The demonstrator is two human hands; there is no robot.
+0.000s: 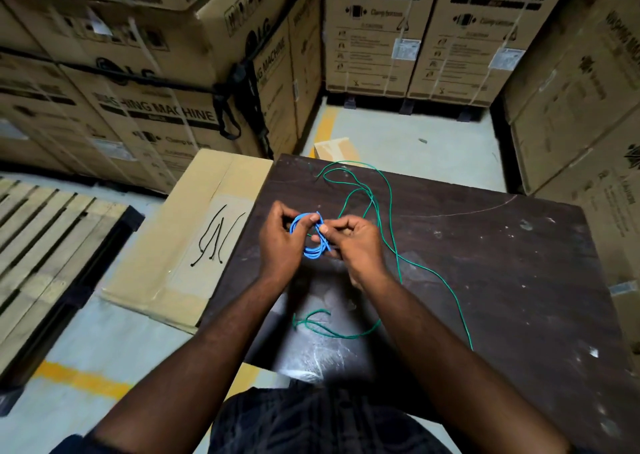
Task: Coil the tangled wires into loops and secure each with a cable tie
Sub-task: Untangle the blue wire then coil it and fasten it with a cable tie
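Head view showed a person standing at a dark, scuffed surface [485,246] in a storeroom walled with large cardboard boxes [381,31]. Both hands were raised just above the surface, close together. The left hand [280,242] was clamped on one side of a small blue wire coil [311,235], fingers curled through the loops. The right hand [356,242] pinched the coil's other side, thumb and forefinger closed on the strands. The coil sat directly between the two hands, touching both.

A green wire [388,211] lay loose and uncoiled across the surface, trailing from beyond the hands, past the right wrist, to the near edge. Several black cable ties [214,239] lay on a flattened cardboard sheet [180,246] to the left of the surface, well apart from the hands.

The likely risk was the coil springing open: no tie appeared to be on it yet, and fetching one would mean freeing a hand, leaving a single grip to keep the stiff loops from unwinding. The green wire near the right wrist could also snag and be dragged off the edge.
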